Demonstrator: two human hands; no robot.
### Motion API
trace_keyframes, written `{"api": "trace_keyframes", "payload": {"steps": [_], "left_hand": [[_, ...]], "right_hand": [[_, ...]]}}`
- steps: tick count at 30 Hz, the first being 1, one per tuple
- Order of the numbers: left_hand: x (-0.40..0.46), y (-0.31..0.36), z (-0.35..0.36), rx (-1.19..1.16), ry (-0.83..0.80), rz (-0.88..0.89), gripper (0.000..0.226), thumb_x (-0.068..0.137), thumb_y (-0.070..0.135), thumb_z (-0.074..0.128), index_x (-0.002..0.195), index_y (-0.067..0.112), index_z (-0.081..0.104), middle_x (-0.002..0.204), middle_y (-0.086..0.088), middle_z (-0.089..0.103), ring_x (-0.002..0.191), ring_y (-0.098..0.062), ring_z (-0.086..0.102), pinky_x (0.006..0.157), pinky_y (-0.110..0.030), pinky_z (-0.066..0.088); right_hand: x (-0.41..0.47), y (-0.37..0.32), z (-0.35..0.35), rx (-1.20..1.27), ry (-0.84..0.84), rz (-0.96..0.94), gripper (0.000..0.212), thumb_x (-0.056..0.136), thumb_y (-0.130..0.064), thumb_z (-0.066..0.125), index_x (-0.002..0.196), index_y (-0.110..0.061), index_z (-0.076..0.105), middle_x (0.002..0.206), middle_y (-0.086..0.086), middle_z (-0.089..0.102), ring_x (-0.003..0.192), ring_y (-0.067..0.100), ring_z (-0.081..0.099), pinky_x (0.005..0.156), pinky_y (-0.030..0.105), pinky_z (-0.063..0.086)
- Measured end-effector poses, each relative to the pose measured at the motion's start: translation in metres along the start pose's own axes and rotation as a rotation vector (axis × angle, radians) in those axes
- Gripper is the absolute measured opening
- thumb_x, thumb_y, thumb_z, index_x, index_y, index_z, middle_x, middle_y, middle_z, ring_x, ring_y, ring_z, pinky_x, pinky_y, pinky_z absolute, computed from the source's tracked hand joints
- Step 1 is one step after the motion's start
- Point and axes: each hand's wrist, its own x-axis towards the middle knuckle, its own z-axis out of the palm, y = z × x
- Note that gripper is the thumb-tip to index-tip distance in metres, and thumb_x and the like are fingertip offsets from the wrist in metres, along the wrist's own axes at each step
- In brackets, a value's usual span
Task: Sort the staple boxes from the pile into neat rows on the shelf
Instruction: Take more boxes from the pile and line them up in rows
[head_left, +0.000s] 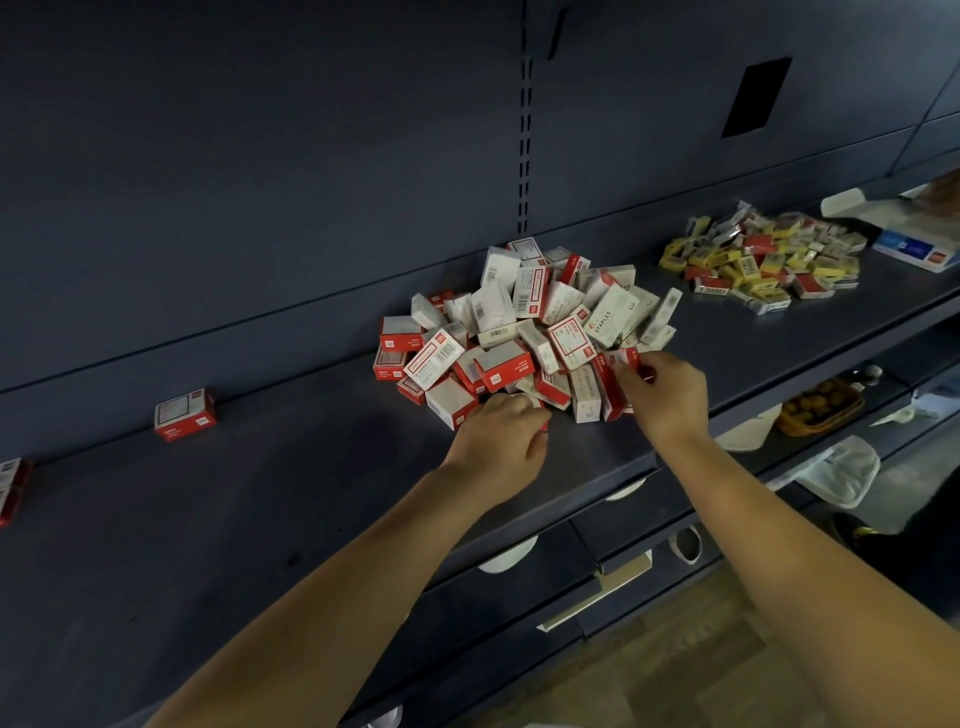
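Jumbled pile of red-and-white staple boxes, mid-shelf, 1 box upright at left

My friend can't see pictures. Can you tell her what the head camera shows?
Two hands, left hand and right hand, reach into a pile of red-and-white staple boxes on a dark shelf. One box stands alone further left; a yellow-and-red pile lies right.

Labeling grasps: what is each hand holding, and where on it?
Right hand pinches a red-and-white staple box at the pile's near edge, by its near end. Left hand curls over boxes at the pile's front; its grip is hidden.
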Motion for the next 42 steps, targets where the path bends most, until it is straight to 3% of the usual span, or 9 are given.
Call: {"api": "trace_keyframes", "payload": {"steps": [7, 11, 15, 19, 24, 28, 34, 38, 42], "left_hand": [[0.013, 0.010, -0.008, -0.284, 0.043, -0.004, 0.026, 0.091, 0.015, 0.053, 0.113, 0.005, 0.065, 0.113, -0.009, 0.064, 0.106, -0.019, 0.058, 0.090, -0.033, 0.048], [0.014, 0.021, -0.018, -0.515, 0.085, -0.103, 0.027, 0.092, 0.011, 0.055, 0.118, 0.009, 0.063, 0.115, -0.001, 0.064, 0.100, -0.001, 0.054, 0.083, -0.003, 0.039], [0.013, 0.029, -0.024, -0.832, 0.074, -0.247, 0.030, 0.091, 0.018, 0.060, 0.120, 0.014, 0.060, 0.104, 0.003, 0.065, 0.097, -0.003, 0.059, 0.086, -0.015, 0.046], [0.011, 0.024, -0.028, -1.049, 0.002, -0.380, 0.018, 0.090, 0.019, 0.061, 0.107, 0.023, 0.062, 0.102, 0.001, 0.068, 0.099, -0.014, 0.064, 0.087, -0.029, 0.052], [0.002, 0.009, -0.041, -1.301, 0.023, -0.511, 0.020, 0.089, 0.010, 0.060, 0.107, 0.002, 0.063, 0.097, -0.011, 0.070, 0.085, -0.018, 0.069, 0.075, -0.030, 0.057], [-0.011, -0.005, -0.051, -1.368, 0.114, -0.547, 0.016, 0.087, 0.012, 0.061, 0.102, 0.006, 0.066, 0.091, -0.008, 0.072, 0.083, -0.019, 0.070, 0.072, -0.028, 0.056], [-0.035, -0.029, -0.064, -1.437, 0.260, -0.654, 0.029, 0.087, 0.012, 0.061, 0.115, 0.004, 0.063, 0.106, -0.014, 0.069, 0.098, -0.027, 0.067, 0.086, -0.038, 0.054], [-0.055, -0.042, -0.071, -1.617, 0.293, -0.655, 0.026, 0.088, 0.006, 0.056, 0.113, 0.004, 0.063, 0.106, -0.015, 0.069, 0.093, -0.024, 0.069, 0.073, -0.031, 0.057], [-0.077, -0.058, -0.079, -1.737, 0.324, -0.604, 0.029, 0.083, 0.011, 0.056, 0.110, 0.005, 0.064, 0.105, -0.013, 0.069, 0.096, -0.024, 0.068, 0.075, -0.032, 0.057]], "right_hand": [[-0.005, -0.007, -0.021, 0.116, 0.086, -0.024, 0.020, 0.096, -0.015, 0.049, 0.098, -0.001, 0.062, 0.083, 0.004, 0.054, 0.074, 0.016, 0.049, 0.053, 0.017, 0.031], [-0.012, -0.023, -0.029, 0.355, 0.045, 0.009, 0.017, 0.094, -0.015, 0.054, 0.104, -0.008, 0.064, 0.090, 0.002, 0.060, 0.082, 0.015, 0.057, 0.065, 0.018, 0.042], [-0.023, -0.038, -0.027, 0.730, -0.092, 0.153, 0.009, 0.089, -0.011, 0.060, 0.093, -0.007, 0.067, 0.085, 0.005, 0.068, 0.076, 0.015, 0.065, 0.072, 0.028, 0.055], [-0.037, -0.050, -0.018, 0.917, -0.206, 0.184, 0.006, 0.086, -0.003, 0.061, 0.089, -0.004, 0.067, 0.083, 0.010, 0.070, 0.073, 0.020, 0.069, 0.065, 0.031, 0.057], [-0.051, -0.062, -0.003, 1.139, -0.270, 0.244, 0.007, 0.085, 0.003, 0.058, 0.090, 0.000, 0.063, 0.079, 0.006, 0.072, 0.076, 0.021, 0.070, 0.065, 0.029, 0.057], [-0.057, -0.071, 0.008, 1.167, -0.352, 0.270, 0.015, 0.085, -0.001, 0.060, 0.099, 0.000, 0.062, 0.090, 0.011, 0.072, 0.088, 0.025, 0.069, 0.079, 0.035, 0.057], [-0.070, -0.085, 0.030, 1.186, -0.454, 0.328, 0.006, 0.087, -0.006, 0.057, 0.087, -0.006, 0.063, 0.077, 0.006, 0.071, 0.071, 0.017, 0.068, 0.067, 0.030, 0.057], [-0.085, -0.093, 0.045, 1.217, -0.551, 0.281, 0.018, 0.084, -0.009, 0.057, 0.100, -0.004, 0.063, 0.089, 0.007, 0.072, 0.083, 0.018, 0.069, 0.070, 0.029, 0.056], [-0.102, -0.108, 0.062, 1.207, -0.582, 0.292, 0.017, 0.082, -0.010, 0.058, 0.097, -0.006, 0.065, 0.094, 0.009, 0.071, 0.089, 0.020, 0.068, 0.074, 0.030, 0.056]]}}
